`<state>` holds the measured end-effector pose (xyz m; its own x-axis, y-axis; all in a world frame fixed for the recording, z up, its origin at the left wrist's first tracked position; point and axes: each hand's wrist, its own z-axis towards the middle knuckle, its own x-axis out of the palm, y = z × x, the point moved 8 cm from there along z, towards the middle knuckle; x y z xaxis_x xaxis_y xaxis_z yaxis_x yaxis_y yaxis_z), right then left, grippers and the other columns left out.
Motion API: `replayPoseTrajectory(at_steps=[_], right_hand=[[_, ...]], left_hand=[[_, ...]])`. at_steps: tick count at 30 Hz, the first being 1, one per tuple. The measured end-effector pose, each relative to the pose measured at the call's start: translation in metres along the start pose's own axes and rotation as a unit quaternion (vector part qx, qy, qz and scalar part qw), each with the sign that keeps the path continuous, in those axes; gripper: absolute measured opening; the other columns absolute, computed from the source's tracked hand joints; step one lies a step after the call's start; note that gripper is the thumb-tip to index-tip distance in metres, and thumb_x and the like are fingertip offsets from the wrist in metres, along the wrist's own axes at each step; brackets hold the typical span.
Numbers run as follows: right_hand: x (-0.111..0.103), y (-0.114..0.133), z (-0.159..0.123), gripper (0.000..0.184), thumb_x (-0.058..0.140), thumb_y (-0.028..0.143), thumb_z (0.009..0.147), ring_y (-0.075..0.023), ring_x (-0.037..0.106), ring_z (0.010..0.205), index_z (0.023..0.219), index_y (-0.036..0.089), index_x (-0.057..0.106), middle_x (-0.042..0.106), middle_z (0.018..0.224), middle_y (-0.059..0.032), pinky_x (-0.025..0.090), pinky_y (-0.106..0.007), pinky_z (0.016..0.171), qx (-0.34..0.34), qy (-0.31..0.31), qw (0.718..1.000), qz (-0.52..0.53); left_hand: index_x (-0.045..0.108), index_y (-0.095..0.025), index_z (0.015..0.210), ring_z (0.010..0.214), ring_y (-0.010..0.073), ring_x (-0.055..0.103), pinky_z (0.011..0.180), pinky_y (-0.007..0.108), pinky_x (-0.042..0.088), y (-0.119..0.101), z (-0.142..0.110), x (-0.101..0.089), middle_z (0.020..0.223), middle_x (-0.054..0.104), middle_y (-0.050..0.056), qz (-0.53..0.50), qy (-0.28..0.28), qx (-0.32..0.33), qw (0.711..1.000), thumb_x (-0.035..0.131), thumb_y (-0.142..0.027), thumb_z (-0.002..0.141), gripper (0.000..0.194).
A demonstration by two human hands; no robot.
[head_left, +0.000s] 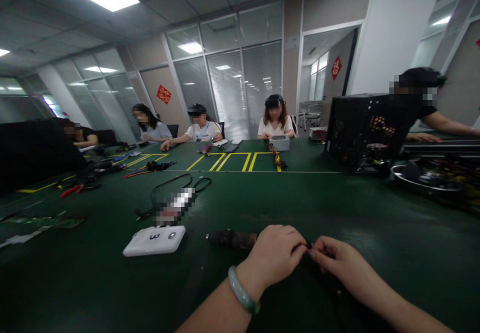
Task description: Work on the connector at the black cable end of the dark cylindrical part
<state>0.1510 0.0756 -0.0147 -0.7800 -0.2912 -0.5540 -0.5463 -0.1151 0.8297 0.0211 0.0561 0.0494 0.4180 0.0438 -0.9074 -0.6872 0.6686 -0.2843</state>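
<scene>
A dark cordless screwdriver lies on the green table, its metal tip pointing left. My left hand, with a pale green bangle on the wrist, is over its rear end and hides that part. Thumb and fingers of this hand are pinched together at the right. Close against them, my right hand also pinches with thumb and forefinger. Something small and dark shows between the fingertips of both hands, too small to name. A dark shape below my right hand is too dim to make out.
To the left are a white device marked 3 and black cable. A black computer case and a metal bowl stand at the right. Red-handled pliers and a circuit board lie far left. Several people sit across the table.
</scene>
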Motion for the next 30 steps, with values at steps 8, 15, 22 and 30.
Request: replayPoseTrajectory(at_steps=[8,15,22,30], right_hand=[[0.0013,-0.002,-0.0006,0.027,0.053,0.044,0.088,-0.0141,0.057,0.059,0.077,0.021,0.059,0.06,0.063,0.0024,0.038,-0.021,0.052,0.0,-0.003,1.0,-0.001],[-0.0008,0.0018,-0.0026,0.025,0.053,0.042,0.089,-0.0139,0.055,0.06,0.078,0.02,0.059,0.058,0.064,0.0031,0.037,-0.021,0.053,-0.014,-0.012,1.0,-0.013],[-0.0031,0.0061,-0.0035,0.024,0.053,0.041,0.089,-0.014,0.055,0.061,0.077,0.02,0.059,0.059,0.065,0.0024,0.037,-0.022,0.053,-0.012,-0.015,1.0,-0.02],[-0.0019,0.0038,-0.0018,0.025,0.052,0.041,0.09,-0.014,0.056,0.06,0.08,0.019,0.06,0.059,0.063,0.0028,0.039,-0.022,0.055,-0.006,0.009,1.0,0.016]], left_hand=[[0.062,-0.022,0.098,0.091,0.0164,0.059,0.083,0.031,0.043,-0.0003,0.0002,-0.0033,0.098,0.066,-0.002,-0.009,-0.006,-0.017,1.0,0.054,-0.029,0.095,0.011],[0.06,-0.022,0.098,0.092,0.0175,0.059,0.083,0.033,0.043,0.003,-0.0015,0.0005,0.097,0.065,-0.002,-0.011,-0.011,-0.027,1.0,0.055,-0.03,0.094,0.011],[0.06,-0.023,0.097,0.09,0.018,0.059,0.081,0.033,0.043,0.0024,-0.0015,-0.0005,0.096,0.065,-0.002,-0.012,-0.014,-0.027,0.999,0.054,-0.031,0.094,0.011],[0.06,-0.021,0.102,0.094,0.0194,0.059,0.084,0.033,0.043,0.0018,-0.0021,-0.0015,0.1,0.065,0.0,-0.013,-0.019,-0.016,1.0,0.058,-0.03,0.092,0.014]])
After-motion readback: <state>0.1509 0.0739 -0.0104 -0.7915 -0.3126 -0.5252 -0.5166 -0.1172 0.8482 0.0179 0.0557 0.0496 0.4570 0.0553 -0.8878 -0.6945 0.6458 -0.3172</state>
